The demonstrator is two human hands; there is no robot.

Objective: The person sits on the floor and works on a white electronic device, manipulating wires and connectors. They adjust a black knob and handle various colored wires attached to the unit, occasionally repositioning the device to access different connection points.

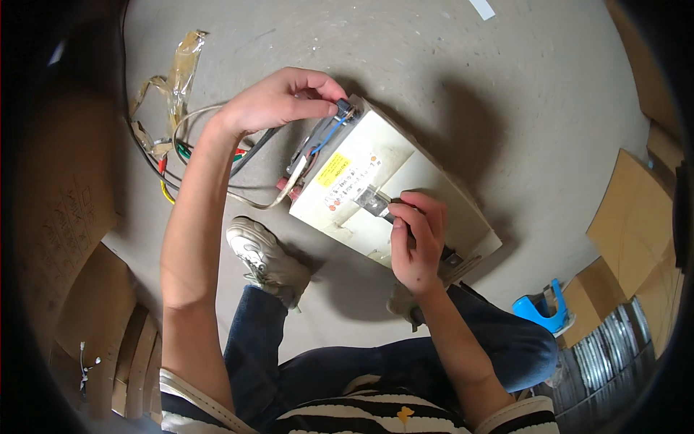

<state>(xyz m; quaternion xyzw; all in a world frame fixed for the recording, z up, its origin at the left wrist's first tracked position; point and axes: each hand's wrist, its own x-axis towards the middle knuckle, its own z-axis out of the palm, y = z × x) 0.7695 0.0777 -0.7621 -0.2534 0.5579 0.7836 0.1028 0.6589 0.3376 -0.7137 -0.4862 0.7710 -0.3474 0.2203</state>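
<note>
A cream-white metal box (423, 192) with a yellow label (335, 169) stands tilted across the floor between my feet. At its far left corner my left hand (285, 101) pinches a small black part (343, 108), with a blue wire (329, 135) running close by along that end. My right hand (419, 239) is closed round the carrying handle on top of the box. One metal bracket (371, 200) of the handle shows beside my fingers, which hide most of the grip. A pale cable (253, 205) leaves the wired end of the box.
Cables and a crumpled strip of brown tape (184, 72) lie on the floor at the left. Cardboard boxes (69, 188) line the left side. At the right are cardboard (618, 213), a blue tape dispenser (542, 307) and a stack of silvery strips (603, 354).
</note>
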